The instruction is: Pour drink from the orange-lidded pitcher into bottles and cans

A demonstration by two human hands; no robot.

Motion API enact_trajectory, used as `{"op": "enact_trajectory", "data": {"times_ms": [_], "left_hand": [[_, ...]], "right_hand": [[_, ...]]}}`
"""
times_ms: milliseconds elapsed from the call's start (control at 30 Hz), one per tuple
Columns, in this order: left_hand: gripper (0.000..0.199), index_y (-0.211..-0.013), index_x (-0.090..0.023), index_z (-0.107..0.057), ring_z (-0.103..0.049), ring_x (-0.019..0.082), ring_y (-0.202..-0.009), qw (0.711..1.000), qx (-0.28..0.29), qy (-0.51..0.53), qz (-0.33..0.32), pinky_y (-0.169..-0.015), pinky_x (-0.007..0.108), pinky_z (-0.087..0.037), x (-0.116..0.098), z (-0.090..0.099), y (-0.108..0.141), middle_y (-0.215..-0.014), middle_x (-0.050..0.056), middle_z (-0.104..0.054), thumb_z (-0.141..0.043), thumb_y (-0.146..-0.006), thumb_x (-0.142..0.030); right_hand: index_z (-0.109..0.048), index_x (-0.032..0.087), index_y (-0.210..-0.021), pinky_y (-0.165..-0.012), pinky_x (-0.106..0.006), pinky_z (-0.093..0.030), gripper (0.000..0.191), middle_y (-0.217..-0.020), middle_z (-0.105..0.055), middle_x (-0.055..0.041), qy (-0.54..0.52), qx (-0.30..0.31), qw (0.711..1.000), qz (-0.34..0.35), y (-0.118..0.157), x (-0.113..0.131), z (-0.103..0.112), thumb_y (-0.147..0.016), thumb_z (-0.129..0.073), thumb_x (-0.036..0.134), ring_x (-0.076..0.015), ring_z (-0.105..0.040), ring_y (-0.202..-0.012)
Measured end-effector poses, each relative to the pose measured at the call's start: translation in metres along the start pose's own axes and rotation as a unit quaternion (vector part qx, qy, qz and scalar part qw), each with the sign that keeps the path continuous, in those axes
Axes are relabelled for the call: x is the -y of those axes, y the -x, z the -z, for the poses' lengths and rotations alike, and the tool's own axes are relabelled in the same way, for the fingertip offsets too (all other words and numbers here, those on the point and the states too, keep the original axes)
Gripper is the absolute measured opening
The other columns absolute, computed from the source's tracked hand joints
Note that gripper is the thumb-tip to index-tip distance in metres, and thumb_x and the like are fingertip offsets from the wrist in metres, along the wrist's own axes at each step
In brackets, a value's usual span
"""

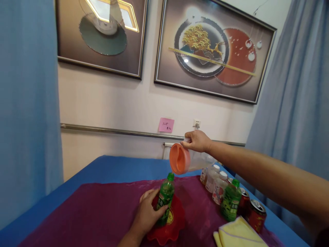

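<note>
My left hand (147,212) is wrapped round a green-labelled drink bottle (166,193) with a green top, holding it upright. The bottle stands on a red scalloped plate (177,219). My right hand (196,140) grips the handle of a clear pitcher (196,161) with an orange lid (179,158). It is tipped to the left, its lid just above the bottle's top. Whether liquid is flowing is too small to tell. The pitcher's far end is partly behind my right forearm.
At the right stand clear bottles with white caps (219,188), another green bottle (231,200) and red cans (257,216). A folded yellow cloth (239,235) lies in front of them. A purple sheet (102,212) covers part of the blue table (113,164). Curtains hang at both sides.
</note>
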State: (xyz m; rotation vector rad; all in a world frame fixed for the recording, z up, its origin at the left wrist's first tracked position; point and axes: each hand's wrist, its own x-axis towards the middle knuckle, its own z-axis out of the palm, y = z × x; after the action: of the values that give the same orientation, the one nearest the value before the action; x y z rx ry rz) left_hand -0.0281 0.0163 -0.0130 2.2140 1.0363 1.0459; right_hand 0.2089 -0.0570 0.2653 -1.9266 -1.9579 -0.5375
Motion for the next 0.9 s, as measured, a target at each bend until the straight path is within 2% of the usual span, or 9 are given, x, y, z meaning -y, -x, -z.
{"op": "enact_trajectory", "data": {"times_ms": [433, 900], "left_hand": [[0.060, -0.117, -0.023, -0.073, -0.062, 0.035, -0.116, 1.000, -0.015, 0.014, -0.006, -0.104, 0.050, -0.047, 0.0041, -0.0023, -0.0002, -0.119, 0.012, -0.071, -0.081, -0.060, -0.040], [0.062, -0.121, -0.021, -0.071, -0.061, 0.035, -0.117, 1.000, 0.001, 0.008, -0.001, -0.105, 0.051, -0.045, 0.0014, -0.0018, -0.0003, -0.121, 0.013, -0.070, -0.079, -0.063, -0.040]], "right_hand": [[-0.044, 0.022, -0.059, -0.053, -0.028, -0.021, 0.039, -0.053, -0.047, 0.0031, 0.000, -0.003, 1.000, 0.002, -0.0004, 0.0006, 0.0032, -0.081, -0.055, 0.051, -0.0117, -0.036, -0.053], [-0.045, 0.022, -0.059, -0.055, -0.029, -0.020, 0.038, -0.055, -0.046, 0.0030, -0.005, -0.002, 1.000, 0.003, -0.0005, -0.0001, 0.0050, -0.081, -0.055, 0.051, -0.0120, -0.035, -0.054]]}}
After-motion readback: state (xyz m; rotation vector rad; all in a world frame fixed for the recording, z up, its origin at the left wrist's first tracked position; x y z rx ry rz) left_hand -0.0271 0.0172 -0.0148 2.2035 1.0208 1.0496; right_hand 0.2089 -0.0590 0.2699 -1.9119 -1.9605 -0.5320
